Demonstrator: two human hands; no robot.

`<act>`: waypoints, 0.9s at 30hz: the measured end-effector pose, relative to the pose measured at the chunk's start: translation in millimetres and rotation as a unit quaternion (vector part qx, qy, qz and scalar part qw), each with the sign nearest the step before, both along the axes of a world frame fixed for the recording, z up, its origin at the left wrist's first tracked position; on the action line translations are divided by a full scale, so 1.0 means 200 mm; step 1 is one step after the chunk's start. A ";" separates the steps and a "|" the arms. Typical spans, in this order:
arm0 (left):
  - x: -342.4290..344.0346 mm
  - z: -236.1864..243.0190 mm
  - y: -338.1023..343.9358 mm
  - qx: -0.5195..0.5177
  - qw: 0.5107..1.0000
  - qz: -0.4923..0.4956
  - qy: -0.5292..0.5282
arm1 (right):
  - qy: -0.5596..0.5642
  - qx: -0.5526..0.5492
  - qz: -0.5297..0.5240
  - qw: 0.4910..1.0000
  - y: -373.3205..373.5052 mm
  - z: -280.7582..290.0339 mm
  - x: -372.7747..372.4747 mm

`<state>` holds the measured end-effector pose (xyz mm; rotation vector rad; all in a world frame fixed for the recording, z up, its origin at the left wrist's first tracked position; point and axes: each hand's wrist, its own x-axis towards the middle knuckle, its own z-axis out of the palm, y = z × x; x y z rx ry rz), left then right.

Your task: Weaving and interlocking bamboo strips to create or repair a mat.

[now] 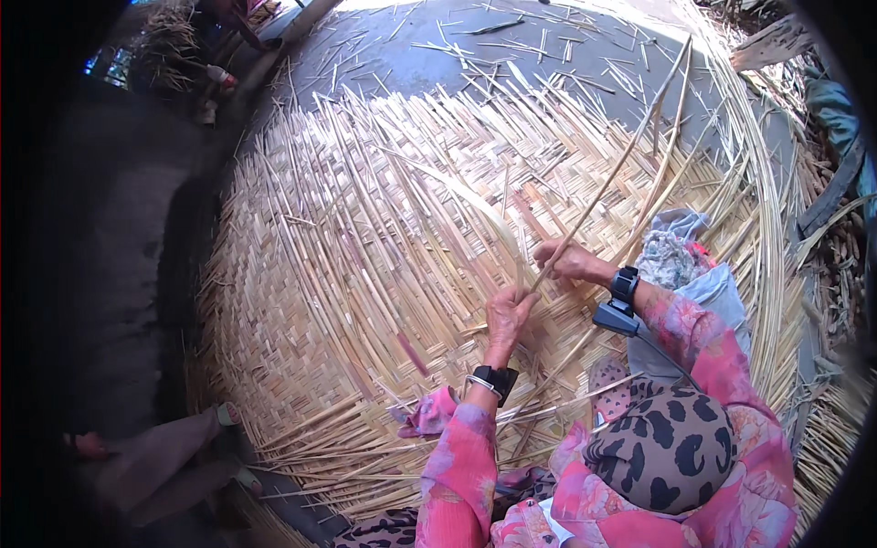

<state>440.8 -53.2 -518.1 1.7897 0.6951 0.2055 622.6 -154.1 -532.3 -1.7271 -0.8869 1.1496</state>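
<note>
My left hand [508,318] grips the lower part of a long brown cane strip [644,123], which rises diagonally to the upper right. Just above it, my right hand [566,259] has its fingers curled at the same strip. A pale, blurred strip [461,192] curves down toward my hands from the upper left. Beneath both hands is a large woven mat [274,301] of split cane, with many loose lengths of cane lying across it.
Bunched cloths [685,283] lie by my right arm, a pink cloth [425,411] by my left. Grey ground [429,36] with scattered slivers borders the mat. Another person's legs [160,466] are at lower left. Wood and stalks [831,274] line the right side.
</note>
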 end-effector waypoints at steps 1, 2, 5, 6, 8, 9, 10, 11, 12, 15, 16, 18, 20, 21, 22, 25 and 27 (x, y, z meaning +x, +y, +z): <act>0.01 0.01 -0.02 0.019 1.000 0.023 -0.004 | -0.136 0.033 -0.009 0.990 0.03 -0.07 0.00; 0.01 0.04 -0.04 0.038 0.998 0.046 -0.004 | -0.264 0.067 -0.021 0.962 0.08 -0.12 -0.02; 0.02 0.11 -0.08 0.191 0.979 0.075 -0.018 | -0.200 0.057 -0.079 0.975 0.21 -0.01 -0.05; 0.00 0.12 -0.04 0.215 0.973 0.080 -0.009 | -0.104 -0.053 -0.076 0.990 0.30 0.19 -0.12; 0.05 0.12 -0.08 0.195 0.977 0.088 0.009 | -0.184 -0.011 -0.114 0.976 0.31 0.00 -0.07; 0.04 0.12 -0.08 0.214 0.971 0.108 -0.017 | -0.069 0.006 -0.086 0.994 0.30 -0.09 -0.03; 0.02 0.10 -0.09 0.226 0.965 0.126 -0.042 | 0.047 0.015 -0.057 0.997 0.29 -0.15 -0.01; -0.07 0.10 -0.04 0.196 0.967 0.161 -0.019 | 0.024 0.032 -0.055 0.998 0.35 0.11 -0.11; -0.03 0.10 -0.09 0.156 0.970 0.182 -0.028 | 0.044 0.087 -0.108 0.989 0.26 0.12 -0.08; -0.01 0.11 -0.14 0.116 0.975 0.190 -0.017 | 0.050 0.120 -0.185 0.974 0.12 0.16 -0.11; -0.03 0.09 -0.14 0.116 0.973 0.200 -0.024 | 0.103 0.121 -0.187 0.969 0.10 0.17 -0.14; -0.02 0.07 -0.12 0.104 0.972 0.206 -0.041 | 0.173 0.148 -0.184 0.956 0.04 0.21 -0.18; -0.03 0.03 -0.11 0.058 0.983 0.174 -0.005 | 0.168 0.143 -0.173 0.960 -0.01 0.28 -0.22; -0.03 0.03 -0.10 0.080 0.988 0.130 -0.034 | 0.122 0.140 -0.155 0.970 -0.03 0.30 -0.23; -0.02 0.04 -0.08 0.098 0.989 0.087 -0.064 | 0.079 0.130 -0.137 0.979 -0.05 0.33 -0.24; -0.03 0.03 -0.01 0.029 0.998 0.012 0.059 | -0.052 0.182 -0.040 0.981 -0.01 0.43 -0.28; -0.02 0.07 0.01 -0.088 0.994 0.051 0.029 | -0.162 0.198 0.027 0.966 -0.01 0.39 -0.23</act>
